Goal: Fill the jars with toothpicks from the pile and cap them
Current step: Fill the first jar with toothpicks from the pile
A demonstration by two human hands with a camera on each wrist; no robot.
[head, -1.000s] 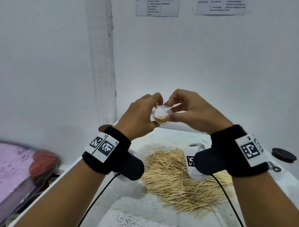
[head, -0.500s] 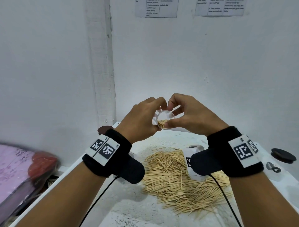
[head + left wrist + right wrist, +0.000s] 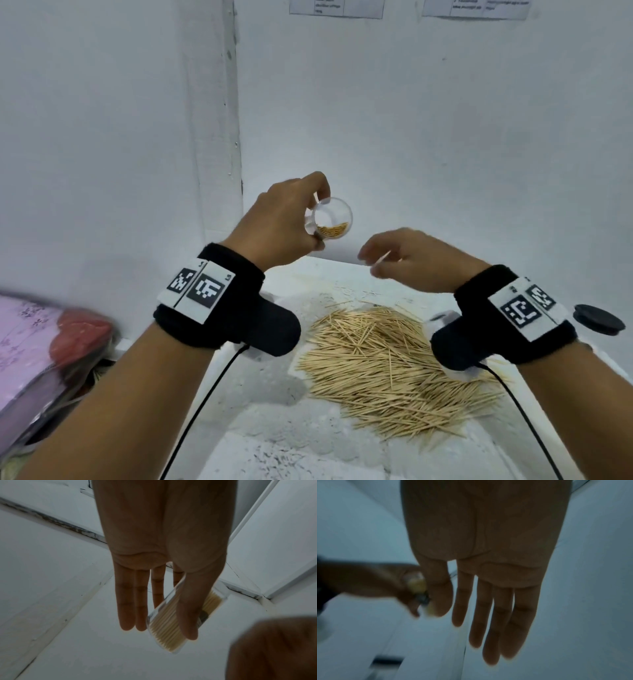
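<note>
Loose pile of pale wooden toothpicks (image 3: 387,359) on white tabletop (image 3: 260,442), partly hidden by wristbands. Right hand (image 3: 414,263) above it, blurred – grip unclear. Left hand (image 3: 284,226) pinches clear plastic jar (image 3: 330,221) – tipped, mouth toward camera, partly filled.

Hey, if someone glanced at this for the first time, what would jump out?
First, the clear jar held up mid-frame by the left hand, a few toothpicks lying inside. Below lies the big toothpick pile on the white table, with the right hand hovering over it.
</note>
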